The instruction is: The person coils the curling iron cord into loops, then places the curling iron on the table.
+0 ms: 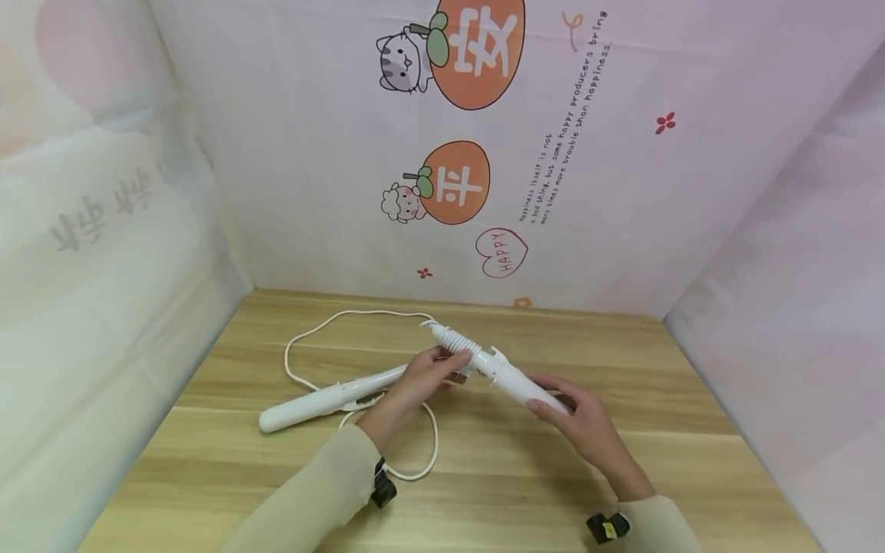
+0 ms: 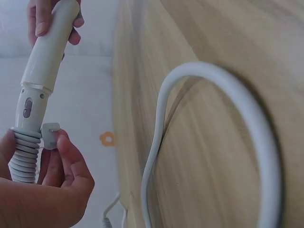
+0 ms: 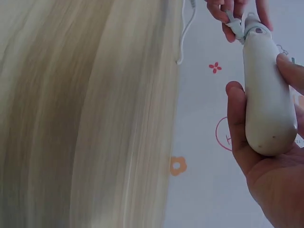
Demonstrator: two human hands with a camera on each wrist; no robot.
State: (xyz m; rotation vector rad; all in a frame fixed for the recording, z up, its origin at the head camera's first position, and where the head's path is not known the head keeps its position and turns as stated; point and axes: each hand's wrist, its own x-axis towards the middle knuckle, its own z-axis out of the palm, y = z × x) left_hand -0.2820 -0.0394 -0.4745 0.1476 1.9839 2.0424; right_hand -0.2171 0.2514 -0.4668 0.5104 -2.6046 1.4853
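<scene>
My right hand grips the smooth rounded end of a white hair iron, tilted above the table. Fingers and thumb lie around the body in the right wrist view. White cord is wound in tight coils around the iron's narrower end. At those coils, my left hand holds the iron with its thumb and pinches a small white plug-like piece beside them. A second white hair iron lies on the table at left, its far end hidden behind the left hand.
A loose white cord arcs behind the second iron, and another cord loop lies near the left wrist. Printed cloth walls stand behind and at both sides of the wooden table.
</scene>
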